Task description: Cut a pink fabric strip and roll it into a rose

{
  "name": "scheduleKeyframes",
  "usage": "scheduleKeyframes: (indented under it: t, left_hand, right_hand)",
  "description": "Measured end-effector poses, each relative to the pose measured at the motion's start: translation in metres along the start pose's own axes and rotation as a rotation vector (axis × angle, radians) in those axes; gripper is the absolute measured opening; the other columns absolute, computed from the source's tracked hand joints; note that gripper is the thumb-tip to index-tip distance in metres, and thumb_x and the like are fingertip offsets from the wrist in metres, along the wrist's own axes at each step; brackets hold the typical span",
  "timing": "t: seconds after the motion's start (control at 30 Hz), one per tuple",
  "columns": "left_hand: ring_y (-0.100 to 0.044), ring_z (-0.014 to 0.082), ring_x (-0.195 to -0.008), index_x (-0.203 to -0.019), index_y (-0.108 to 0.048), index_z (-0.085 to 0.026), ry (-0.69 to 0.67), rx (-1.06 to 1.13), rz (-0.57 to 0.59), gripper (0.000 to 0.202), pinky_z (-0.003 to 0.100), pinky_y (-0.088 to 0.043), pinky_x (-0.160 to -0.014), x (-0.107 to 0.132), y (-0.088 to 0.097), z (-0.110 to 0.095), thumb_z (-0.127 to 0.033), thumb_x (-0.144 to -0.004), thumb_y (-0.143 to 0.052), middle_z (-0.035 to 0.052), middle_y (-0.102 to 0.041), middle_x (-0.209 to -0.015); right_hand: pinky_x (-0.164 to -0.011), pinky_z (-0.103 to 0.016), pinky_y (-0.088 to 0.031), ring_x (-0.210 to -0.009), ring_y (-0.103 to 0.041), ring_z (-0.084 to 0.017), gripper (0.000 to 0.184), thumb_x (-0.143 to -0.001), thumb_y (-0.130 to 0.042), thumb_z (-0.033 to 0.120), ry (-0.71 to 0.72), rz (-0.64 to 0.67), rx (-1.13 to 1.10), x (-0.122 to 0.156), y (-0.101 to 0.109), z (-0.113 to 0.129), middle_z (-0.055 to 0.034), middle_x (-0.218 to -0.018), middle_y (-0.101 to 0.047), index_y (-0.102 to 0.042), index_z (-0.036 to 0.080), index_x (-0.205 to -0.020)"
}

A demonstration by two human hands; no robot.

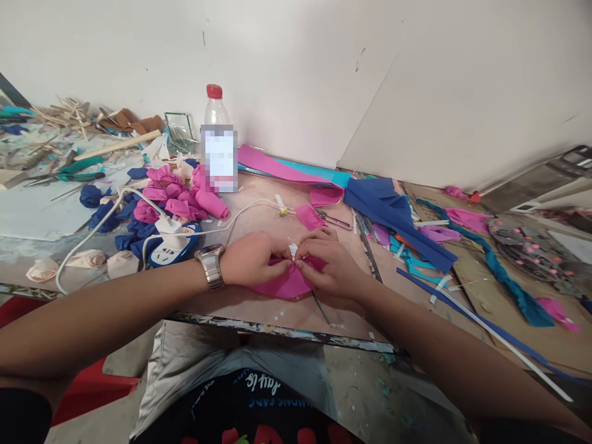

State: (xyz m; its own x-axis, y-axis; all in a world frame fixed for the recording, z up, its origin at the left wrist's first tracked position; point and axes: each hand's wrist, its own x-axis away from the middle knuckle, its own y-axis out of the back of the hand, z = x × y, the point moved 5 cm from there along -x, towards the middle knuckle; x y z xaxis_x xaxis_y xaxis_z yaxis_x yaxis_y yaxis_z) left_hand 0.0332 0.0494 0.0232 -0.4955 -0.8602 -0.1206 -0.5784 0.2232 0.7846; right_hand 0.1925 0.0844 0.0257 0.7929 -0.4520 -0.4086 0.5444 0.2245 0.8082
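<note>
Black printed clothing (277,407) lies nearest the camera, just below the near edge of a cluttered table (259,219). Toward the table's far left corner spreads a heap of wood sticks (76,117). Nearer the middle of its left part sits a pile of pink bundles (157,194) and dark blue bundles (134,237), twisted or crumpled. Along the far edge, against the wall, runs a long pink strip (282,165), its right end curled beside a folded dark blue strip (388,206). Toward the right edge, a crumpled teal strip (499,271) slants across brown cardboard (472,271).

Left hand (252,258) and right hand (337,265) meet near the middle of the near edge, thumbs and forefingers drawn narrow, their tips almost touching as both pinch the upper part of a pink piece (280,287). That piece lies low over the table, just in from the near edge, partly covered by the fingers.

Near the far edge stands a red-capped bottle (216,111), its lower part hidden by blurring. Smaller still are a blue-and-white socket block (178,246), green-handled pliers (83,177) toward the left edge, and a metal wristwatch (213,266) on the left wrist.
</note>
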Motion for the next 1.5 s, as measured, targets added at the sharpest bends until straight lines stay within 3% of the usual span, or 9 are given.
scheduleKeyframes:
  t: [0.13, 0.37, 0.67, 0.87, 1.1, 1.23, 1.43, 1.5]
  left_hand:
    - [-0.057, 0.0134, -0.065, -0.089, -0.077, -0.016, 0.0, 0.095, 0.035, 0.028, 0.027, -0.034, -0.064, -0.002, 0.0, 0.005, -0.032, -0.097, -0.056, 0.0022, -0.075, -0.076]
    - [-0.047, 0.0115, -0.062, -0.081, -0.072, -0.013, 0.098, 0.231, 0.14, 0.032, 0.026, -0.031, -0.06, -0.003, 0.001, 0.013, -0.033, -0.097, -0.054, -0.0011, -0.061, -0.066]
    - [-0.042, 0.0114, -0.063, -0.082, -0.071, -0.013, 0.064, 0.306, 0.201, 0.035, 0.026, -0.031, -0.061, -0.005, -0.002, 0.017, -0.039, -0.099, -0.053, -0.0028, -0.054, -0.066]
    - [-0.036, 0.0106, -0.058, -0.081, -0.07, -0.014, 0.076, 0.325, 0.249, 0.031, 0.026, -0.028, -0.058, -0.004, -0.005, 0.018, -0.039, -0.096, -0.057, -0.0049, -0.047, -0.061]
    - [-0.042, 0.0113, -0.064, -0.081, -0.067, -0.014, 0.089, 0.444, 0.292, 0.018, 0.025, -0.032, -0.06, -0.005, -0.01, 0.022, -0.026, -0.087, -0.056, -0.0035, -0.053, -0.068]
    - [-0.046, 0.0118, -0.067, -0.087, -0.067, -0.013, 0.123, 0.497, 0.324, 0.015, 0.025, -0.034, -0.062, -0.005, -0.011, 0.024, -0.022, -0.082, -0.055, -0.0029, -0.057, -0.074]
    - [-0.046, 0.0129, -0.071, -0.088, -0.068, -0.013, 0.177, 0.559, 0.28, 0.032, 0.026, -0.037, -0.066, -0.006, -0.008, 0.023, -0.042, -0.093, -0.055, -0.0014, -0.057, -0.077]
    - [-0.046, 0.0122, -0.069, -0.087, -0.068, -0.014, 0.171, 0.558, 0.287, 0.028, 0.026, -0.036, -0.064, -0.006, -0.008, 0.023, -0.04, -0.091, -0.058, -0.0022, -0.056, -0.075]
  right_hand:
    - [-0.096, -0.046, -0.039, -0.093, -0.066, -0.024, 0.008, -0.094, -0.063, 0.021, -0.006, 0.004, 0.019, -0.001, 0.002, 0.001, -0.0036, -0.086, -0.075, -0.068, 0.023, -0.088]
    - [-0.095, -0.046, -0.04, -0.093, -0.067, -0.025, 0.008, -0.087, -0.064, 0.018, 0.005, -0.035, 0.037, -0.001, 0.007, -0.005, -0.0031, -0.083, -0.073, -0.064, 0.022, -0.08]
    - [-0.096, -0.046, -0.042, -0.088, -0.068, -0.023, 0.011, -0.098, -0.064, 0.028, 0.042, 0.053, -0.014, -0.002, 0.005, 0.003, -0.0038, -0.087, -0.078, -0.072, 0.023, -0.092]
    - [-0.101, -0.048, -0.042, -0.083, -0.07, -0.022, 0.011, -0.096, -0.065, 0.025, 0.056, 0.011, 0.021, -0.002, 0.005, 0.0, -0.0021, -0.083, -0.078, -0.073, 0.024, -0.088]
    - [-0.091, -0.042, -0.049, -0.081, -0.072, -0.02, 0.009, -0.096, -0.068, 0.024, 0.141, -0.047, 0.025, 0.0, 0.006, 0.003, -0.0022, -0.083, -0.079, -0.077, 0.025, -0.095]
    - [-0.094, -0.044, -0.046, -0.078, -0.072, -0.019, 0.01, -0.097, -0.068, 0.024, 0.171, -0.057, 0.063, 0.0, 0.008, 0.004, -0.001, -0.084, -0.08, -0.078, 0.026, -0.096]
    - [-0.1, -0.045, -0.045, -0.08, -0.073, -0.018, 0.012, -0.097, -0.068, 0.026, 0.177, -0.065, 0.117, 0.001, 0.01, 0.004, -0.0005, -0.087, -0.081, -0.079, 0.029, -0.096]
    - [-0.101, -0.046, -0.044, -0.081, -0.074, -0.019, 0.012, -0.097, -0.068, 0.026, 0.178, -0.066, 0.126, 0.002, 0.01, 0.004, -0.0005, -0.088, -0.081, -0.079, 0.03, -0.096]
